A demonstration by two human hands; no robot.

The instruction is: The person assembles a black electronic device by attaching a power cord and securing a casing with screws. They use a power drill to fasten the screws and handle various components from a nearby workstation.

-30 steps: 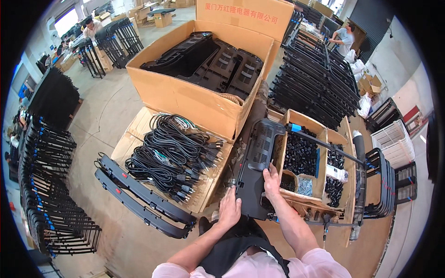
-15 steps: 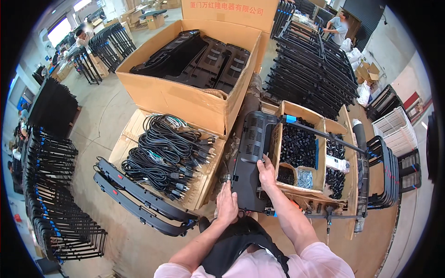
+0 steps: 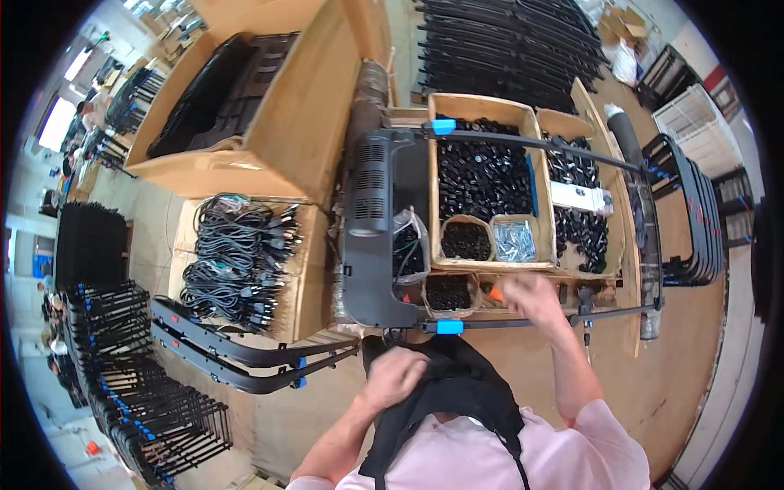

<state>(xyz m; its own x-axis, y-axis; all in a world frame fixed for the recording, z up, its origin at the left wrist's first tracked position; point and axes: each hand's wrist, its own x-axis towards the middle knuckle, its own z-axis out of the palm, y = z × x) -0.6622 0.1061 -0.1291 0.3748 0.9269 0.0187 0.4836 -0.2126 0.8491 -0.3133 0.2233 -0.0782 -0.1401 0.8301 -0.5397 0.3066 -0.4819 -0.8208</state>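
Note:
A black plastic housing with slotted vents (image 3: 371, 269) lies in front of me. It sits at the left end of a black tubular frame (image 3: 539, 320) with blue clips, which spans the wooden parts bins. My left hand (image 3: 396, 376) is off the housing, in front of the black apron (image 3: 449, 388); its fingers are curled, and what they hold, if anything, is hidden. Over the bench's front part, beyond the frame's near bar, my right hand (image 3: 531, 300) is smeared by motion. Just left of its fingers shows a small orange thing (image 3: 496, 293).
A wooden bin (image 3: 433, 184) holds black fittings, with silver screws (image 3: 514, 239) in a small tub. Coiled black power cords (image 3: 233, 261) lie on cardboard at left, below a large carton (image 3: 286, 122). Two curved black bars (image 3: 245, 355) jut out at front left. Stacked frames (image 3: 694, 216) stand at right.
Both hands have left the housing: the left drew back toward the apron, the right moved right over the bench. The view has turned, and the housing now appears further left and straighter.

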